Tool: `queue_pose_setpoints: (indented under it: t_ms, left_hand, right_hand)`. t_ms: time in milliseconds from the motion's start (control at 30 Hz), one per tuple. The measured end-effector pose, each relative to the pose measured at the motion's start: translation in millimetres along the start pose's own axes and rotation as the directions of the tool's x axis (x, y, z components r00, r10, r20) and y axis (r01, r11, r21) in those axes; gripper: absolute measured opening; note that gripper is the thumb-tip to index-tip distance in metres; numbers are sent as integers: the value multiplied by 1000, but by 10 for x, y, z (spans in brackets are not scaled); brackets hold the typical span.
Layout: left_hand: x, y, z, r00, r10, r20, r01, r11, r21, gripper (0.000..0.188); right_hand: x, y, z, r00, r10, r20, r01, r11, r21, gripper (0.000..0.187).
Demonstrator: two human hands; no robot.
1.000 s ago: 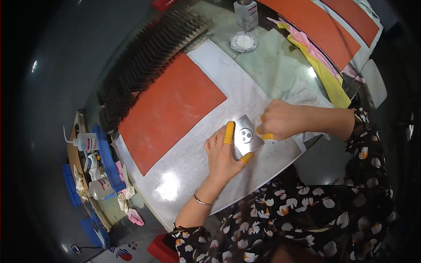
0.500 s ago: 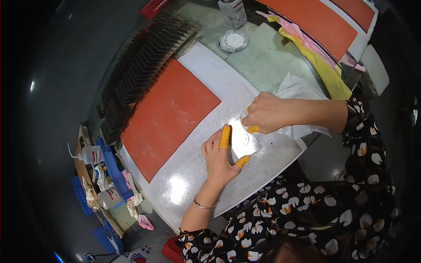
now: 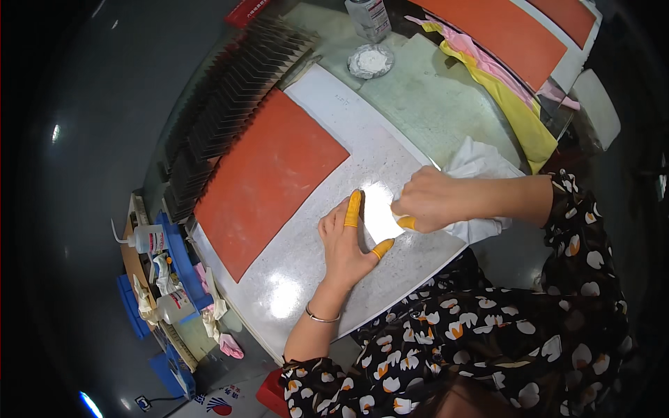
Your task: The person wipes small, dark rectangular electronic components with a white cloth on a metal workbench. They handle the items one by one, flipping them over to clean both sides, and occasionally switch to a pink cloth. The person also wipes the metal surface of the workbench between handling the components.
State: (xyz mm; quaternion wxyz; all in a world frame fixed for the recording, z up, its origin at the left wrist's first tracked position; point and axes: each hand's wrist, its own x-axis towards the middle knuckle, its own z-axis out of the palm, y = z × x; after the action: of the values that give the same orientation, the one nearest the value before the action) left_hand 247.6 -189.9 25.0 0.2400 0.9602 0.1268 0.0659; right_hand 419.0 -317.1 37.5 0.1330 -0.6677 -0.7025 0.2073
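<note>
A shiny, mirror-like rectangular plate [image 3: 380,217] lies on the white sheet in front of me. My left hand [image 3: 343,245], with yellow finger cots on forefinger and thumb, spans the plate's left end and holds it between those two stretched fingers. At the plate's right end, my right hand [image 3: 428,200] is closed in a fist round a white cloth [image 3: 481,164]. Most of the cloth trails out under and behind that wrist. Yellow cots show on the right hand too. Whatever part of the cloth lies under the right fingers is hidden.
An orange-red mat [image 3: 268,184] lies left of the plate, beside a rack of dark upright plates [image 3: 230,104]. Farther back stand a dish of white powder [image 3: 370,61] and a bottle [image 3: 369,19]. A blue tray [image 3: 182,261] with squeeze bottles sits at left.
My right hand has slid right and toward me along the plate, and the cloth has bunched differently. My left hand keeps its hold on the plate, which now reflects more brightly.
</note>
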Motion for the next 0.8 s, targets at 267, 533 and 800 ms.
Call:
queue_pose_setpoints:
  t_ms: [267,533,800]
  left_hand:
    - [26,-76,-153,994,68,91,-61,996,-68,84]
    - [54,-128,-165,987,72,145,-58,993,-103,87]
    - [60,-162,-167,988,81,130,-69,993,-95,87]
  right_hand:
    - [-305,-4,-175,993,-108,38,112,990,-88,14]
    - [264,210,-136,990,-90,-106,77,990,-118,14]
    - [327,183,-135,992,-112,-57,103,984,-143,11]
